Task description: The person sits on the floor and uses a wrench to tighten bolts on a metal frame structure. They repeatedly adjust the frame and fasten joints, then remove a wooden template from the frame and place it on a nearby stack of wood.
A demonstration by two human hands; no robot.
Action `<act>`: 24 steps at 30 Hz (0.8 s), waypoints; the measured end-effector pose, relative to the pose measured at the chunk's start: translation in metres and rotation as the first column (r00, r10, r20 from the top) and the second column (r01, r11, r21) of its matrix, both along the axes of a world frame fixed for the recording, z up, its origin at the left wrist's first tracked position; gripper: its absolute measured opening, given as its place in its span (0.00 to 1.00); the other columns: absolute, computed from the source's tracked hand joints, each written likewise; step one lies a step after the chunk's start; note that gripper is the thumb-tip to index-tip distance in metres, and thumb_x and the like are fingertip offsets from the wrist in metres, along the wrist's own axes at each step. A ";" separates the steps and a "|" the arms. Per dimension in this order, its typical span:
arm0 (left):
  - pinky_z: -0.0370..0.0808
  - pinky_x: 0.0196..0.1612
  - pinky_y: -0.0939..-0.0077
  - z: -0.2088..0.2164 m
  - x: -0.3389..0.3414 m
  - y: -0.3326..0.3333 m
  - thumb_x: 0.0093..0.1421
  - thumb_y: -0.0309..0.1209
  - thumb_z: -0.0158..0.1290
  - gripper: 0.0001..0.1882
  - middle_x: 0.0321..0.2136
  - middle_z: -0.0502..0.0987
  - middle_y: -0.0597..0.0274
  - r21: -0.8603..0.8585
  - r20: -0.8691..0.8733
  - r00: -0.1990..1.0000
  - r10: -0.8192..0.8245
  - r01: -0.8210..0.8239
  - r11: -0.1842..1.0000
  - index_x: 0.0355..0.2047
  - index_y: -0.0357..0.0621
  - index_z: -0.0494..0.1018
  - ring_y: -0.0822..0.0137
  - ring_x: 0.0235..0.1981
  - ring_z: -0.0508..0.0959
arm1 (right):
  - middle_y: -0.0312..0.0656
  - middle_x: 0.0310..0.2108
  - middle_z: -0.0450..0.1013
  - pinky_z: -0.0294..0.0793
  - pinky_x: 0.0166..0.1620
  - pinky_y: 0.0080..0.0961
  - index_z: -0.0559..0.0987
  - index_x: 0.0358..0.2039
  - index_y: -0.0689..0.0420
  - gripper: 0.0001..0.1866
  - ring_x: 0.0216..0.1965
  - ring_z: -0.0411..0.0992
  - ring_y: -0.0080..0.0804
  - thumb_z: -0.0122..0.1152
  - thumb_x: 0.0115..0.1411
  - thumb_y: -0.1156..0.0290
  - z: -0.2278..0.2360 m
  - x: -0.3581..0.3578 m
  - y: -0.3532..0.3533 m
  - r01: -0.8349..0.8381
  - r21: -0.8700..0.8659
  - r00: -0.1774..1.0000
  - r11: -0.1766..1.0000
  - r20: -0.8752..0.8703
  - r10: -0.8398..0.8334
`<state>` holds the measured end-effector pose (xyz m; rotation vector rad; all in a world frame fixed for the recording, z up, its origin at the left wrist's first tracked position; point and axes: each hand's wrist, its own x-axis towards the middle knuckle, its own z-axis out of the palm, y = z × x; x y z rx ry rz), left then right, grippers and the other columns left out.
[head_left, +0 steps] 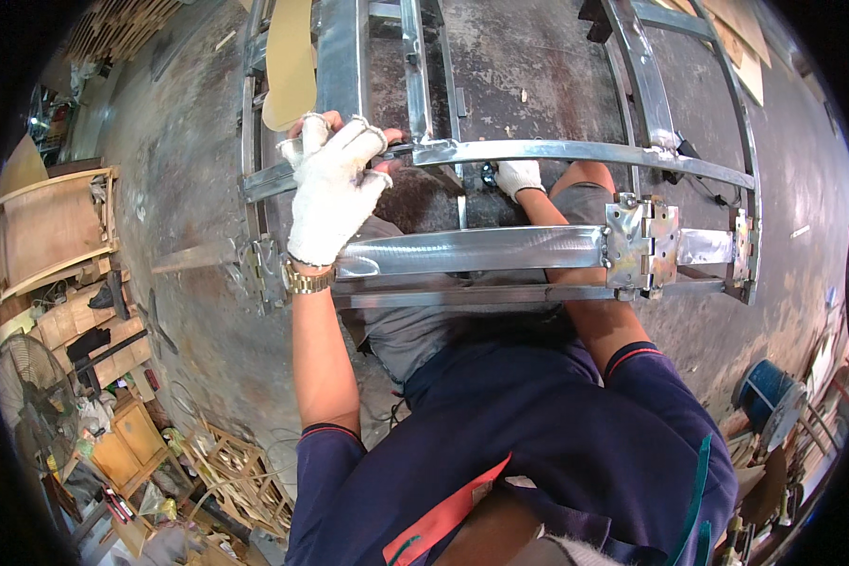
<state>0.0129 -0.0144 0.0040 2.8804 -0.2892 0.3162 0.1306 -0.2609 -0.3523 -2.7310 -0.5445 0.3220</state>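
A welded steel frame (472, 250) of square tubes spans the space before me. My left hand (335, 193), in a white glove with bare fingertips, lies over its left part. Its fingers are spread, touching the bars near where a short crosspiece meets the long curved rail (575, 151). My right hand (519, 177), also gloved, reaches underneath the frame to a small dark round thing (489, 174). Its fingers look closed there, but the bars and the angle hide most of the grip. Steel hinges (643, 245) sit on the frame's near right side.
A tan board (291, 71) leans along the frame's left side. Wooden panels (52, 231), a standing fan (30, 377) and scrap wood (241, 476) crowd the left. At the right stands a blue drum-like reel (769, 391). A dark cable (717, 193) runs behind the frame's right side.
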 end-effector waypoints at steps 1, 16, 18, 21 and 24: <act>0.61 0.61 0.56 0.001 -0.001 -0.003 0.49 0.27 0.66 0.26 0.40 0.80 0.73 -0.002 0.019 1.000 0.011 -0.011 1.000 0.51 0.58 0.84 0.58 0.51 0.70 | 0.51 0.52 0.81 0.79 0.54 0.49 0.84 0.53 0.50 0.17 0.52 0.81 0.52 0.56 0.67 0.64 -0.002 0.003 -0.001 -0.030 -0.028 0.999 0.999 -0.017 0.030; 0.59 0.64 0.46 -0.002 -0.005 0.003 0.45 0.37 0.74 0.27 0.48 0.79 0.72 -0.127 0.139 0.987 0.086 -0.068 0.990 0.48 0.55 0.81 0.61 0.55 0.73 | 0.66 0.36 0.80 0.78 0.44 0.60 0.77 0.48 0.63 0.17 0.41 0.80 0.68 0.55 0.69 0.62 0.057 -0.023 0.003 0.032 0.080 0.984 0.996 -0.179 -0.018; 0.61 0.63 0.46 -0.002 -0.009 0.005 0.46 0.40 0.74 0.28 0.58 0.75 0.66 -0.090 0.137 0.980 0.143 -0.132 0.987 0.48 0.56 0.80 0.57 0.59 0.71 | 0.62 0.28 0.78 0.75 0.37 0.58 0.70 0.47 0.58 0.12 0.34 0.79 0.66 0.55 0.72 0.64 0.088 -0.047 -0.017 -0.087 0.310 0.990 0.947 -0.082 0.118; 0.60 0.67 0.44 -0.004 -0.008 0.003 0.46 0.39 0.74 0.28 0.66 0.71 0.65 -0.112 0.070 0.970 0.232 -0.224 0.968 0.49 0.57 0.78 0.53 0.65 0.69 | 0.57 0.31 0.77 0.77 0.36 0.50 0.71 0.39 0.60 0.12 0.31 0.78 0.58 0.54 0.73 0.64 0.140 -0.097 -0.056 -0.190 0.339 0.970 0.921 -0.082 0.230; 0.61 0.67 0.45 -0.014 -0.011 0.013 0.48 0.38 0.73 0.26 0.66 0.71 0.65 -0.165 0.110 0.976 0.187 -0.167 0.972 0.48 0.57 0.78 0.53 0.65 0.69 | 0.56 0.39 0.76 0.77 0.44 0.45 0.74 0.47 0.61 0.11 0.43 0.77 0.57 0.56 0.70 0.68 0.218 -0.162 -0.089 -0.375 0.159 0.925 0.913 0.001 0.380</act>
